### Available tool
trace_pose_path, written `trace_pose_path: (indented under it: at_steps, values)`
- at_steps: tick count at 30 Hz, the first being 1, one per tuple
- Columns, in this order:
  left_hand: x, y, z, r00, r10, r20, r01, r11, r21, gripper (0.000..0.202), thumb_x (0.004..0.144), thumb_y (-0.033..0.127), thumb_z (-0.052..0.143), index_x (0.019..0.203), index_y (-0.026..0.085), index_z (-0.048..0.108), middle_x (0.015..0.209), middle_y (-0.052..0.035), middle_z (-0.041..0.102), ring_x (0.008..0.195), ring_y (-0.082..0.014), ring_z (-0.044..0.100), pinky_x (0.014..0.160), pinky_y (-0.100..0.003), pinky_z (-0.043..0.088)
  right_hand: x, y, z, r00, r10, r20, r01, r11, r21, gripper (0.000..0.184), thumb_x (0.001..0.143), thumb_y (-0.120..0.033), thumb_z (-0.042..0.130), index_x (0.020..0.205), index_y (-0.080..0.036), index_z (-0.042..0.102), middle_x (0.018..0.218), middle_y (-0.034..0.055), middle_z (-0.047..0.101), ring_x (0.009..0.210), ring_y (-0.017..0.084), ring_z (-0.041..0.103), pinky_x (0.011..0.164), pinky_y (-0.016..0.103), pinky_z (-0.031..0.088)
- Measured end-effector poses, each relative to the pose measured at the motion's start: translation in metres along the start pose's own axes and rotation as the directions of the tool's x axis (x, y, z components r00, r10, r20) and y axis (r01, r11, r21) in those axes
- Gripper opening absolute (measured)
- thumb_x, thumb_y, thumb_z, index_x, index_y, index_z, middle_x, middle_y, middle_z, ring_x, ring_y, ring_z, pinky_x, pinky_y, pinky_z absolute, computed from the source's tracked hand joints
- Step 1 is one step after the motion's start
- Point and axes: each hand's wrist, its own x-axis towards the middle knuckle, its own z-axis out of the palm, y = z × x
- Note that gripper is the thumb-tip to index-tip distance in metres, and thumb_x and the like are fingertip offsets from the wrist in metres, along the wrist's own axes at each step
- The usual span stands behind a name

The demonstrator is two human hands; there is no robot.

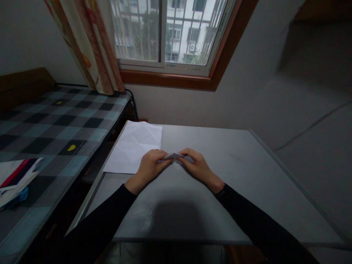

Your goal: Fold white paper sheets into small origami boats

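A small piece of folded white paper (pixel 174 156) is held between my two hands, just above the middle of the table. My left hand (pixel 151 164) pinches its left end between thumb and fingers. Its right end is pinched the same way by my right hand (pixel 197 165). The fingertips cover both ends, so only the peaked middle of the folded paper shows. Left of my left hand, a larger white sheet (pixel 132 145) with crease lines lies flat on the table.
The pale grey table (pixel 233 190) stands against the wall under a barred window (pixel 176 36). To the left is a bed with a checked cover (pixel 90 121), and papers with a red and dark stripe (pixel 16 176) lie on it. A patterned curtain (pixel 93 51) hangs behind.
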Motion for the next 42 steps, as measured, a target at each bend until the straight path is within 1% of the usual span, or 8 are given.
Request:
trace_pose_path:
  at_steps: [6, 12, 18, 23, 27, 34, 40, 42]
  values:
    - [0.007, 0.006, -0.001, 0.999, -0.044, -0.026, 0.037, 0.979, -0.2, 0.023, 0.102, 0.043, 0.077, 0.093, 0.023, 0.084, 0.094, -0.0057, 0.076, 0.091, -0.0237, 0.07, 0.087, -0.037, 0.054, 0.002, 0.007, 0.012, 0.985, 0.088, -0.146, -0.075, 0.993, 0.09, 0.018, 0.1, -0.041, 0.081, 0.108, -0.025, 0.08, 0.102, 0.0059, 0.082, 0.096, 0.026, 0.076, 0.093, 0.042, 0.062]
    - [0.01, 0.005, -0.001, 0.964, -0.265, -0.007, 0.216, 0.803, -0.556, 0.032, 0.091, 0.048, 0.087, 0.108, 0.02, 0.086, 0.107, -0.0077, 0.085, 0.098, -0.0262, 0.076, 0.09, -0.037, 0.059, 0.004, 0.002, 0.013, 1.0, -0.002, -0.012, 0.004, 0.988, 0.157, 0.017, 0.105, -0.027, 0.065, 0.116, -0.023, 0.078, 0.112, 0.0073, 0.082, 0.107, 0.025, 0.077, 0.101, 0.042, 0.061]
    - [0.009, 0.005, 0.002, 0.918, -0.378, 0.123, 0.367, 0.689, -0.625, 0.046, 0.082, 0.055, 0.092, 0.107, 0.016, 0.087, 0.101, -0.0099, 0.087, 0.089, -0.0285, 0.079, 0.08, -0.039, 0.063, 0.005, -0.002, 0.016, 1.0, 0.02, 0.014, -0.022, 0.985, 0.173, 0.018, 0.106, -0.03, 0.068, 0.118, -0.024, 0.079, 0.11, 0.0055, 0.084, 0.102, 0.024, 0.078, 0.094, 0.038, 0.063]
    - [0.007, 0.008, 0.004, 0.958, -0.286, 0.024, 0.257, 0.819, -0.513, 0.044, 0.089, 0.048, 0.087, 0.122, 0.019, 0.079, 0.118, -0.0098, 0.084, 0.104, -0.0278, 0.078, 0.096, -0.041, 0.061, 0.004, 0.002, 0.019, 0.995, 0.096, -0.002, -0.094, 0.979, 0.182, 0.019, 0.102, -0.029, 0.069, 0.119, -0.024, 0.077, 0.095, 0.0023, 0.08, 0.081, 0.02, 0.076, 0.075, 0.031, 0.061]
    - [0.004, 0.014, 0.004, 0.969, -0.197, -0.149, 0.143, 0.939, -0.314, 0.063, 0.09, 0.044, 0.086, 0.144, 0.018, 0.066, 0.126, -0.0119, 0.078, 0.108, -0.0265, 0.074, 0.107, -0.044, 0.057, 0.002, 0.0, 0.016, 0.984, 0.006, -0.178, -0.02, 0.996, -0.081, 0.013, 0.099, -0.025, 0.07, 0.109, -0.023, 0.077, 0.088, 0.0014, 0.076, 0.072, 0.017, 0.066, 0.069, 0.029, 0.054]
    - [-0.003, 0.02, 0.008, 0.994, -0.095, -0.06, 0.092, 0.995, -0.048, 0.079, 0.095, 0.05, 0.079, 0.163, 0.017, 0.054, 0.153, -0.0197, 0.069, 0.124, -0.0352, 0.074, 0.111, -0.051, 0.054, -0.002, -0.006, 0.023, 0.963, -0.157, -0.218, 0.079, 0.941, -0.329, 0.01, 0.103, -0.026, 0.069, 0.105, -0.023, 0.078, 0.084, 0.0027, 0.078, 0.064, 0.016, 0.066, 0.065, 0.029, 0.05]
    - [-0.001, 0.021, 0.006, 0.982, -0.169, -0.084, 0.182, 0.969, 0.17, 0.047, 0.104, 0.027, 0.061, 0.15, 0.02, 0.071, 0.108, -0.0095, 0.086, 0.097, -0.0294, 0.077, 0.102, -0.047, 0.055, -0.002, -0.007, 0.027, 0.961, -0.205, -0.186, 0.098, 0.881, -0.462, 0.011, 0.101, -0.025, 0.07, 0.105, -0.023, 0.08, 0.075, 0.0025, 0.078, 0.06, 0.017, 0.067, 0.064, 0.029, 0.047]
    - [-0.001, 0.021, 0.004, 0.979, -0.183, -0.084, 0.196, 0.961, 0.195, 0.04, 0.105, 0.025, 0.058, 0.141, 0.021, 0.077, 0.106, -0.0096, 0.086, 0.092, -0.0294, 0.077, 0.1, -0.048, 0.055, -0.003, -0.007, 0.027, 0.968, -0.181, -0.176, 0.08, 0.88, -0.469, 0.014, 0.098, -0.022, 0.071, 0.109, -0.023, 0.081, 0.078, 0.0032, 0.08, 0.062, 0.018, 0.068, 0.065, 0.03, 0.048]
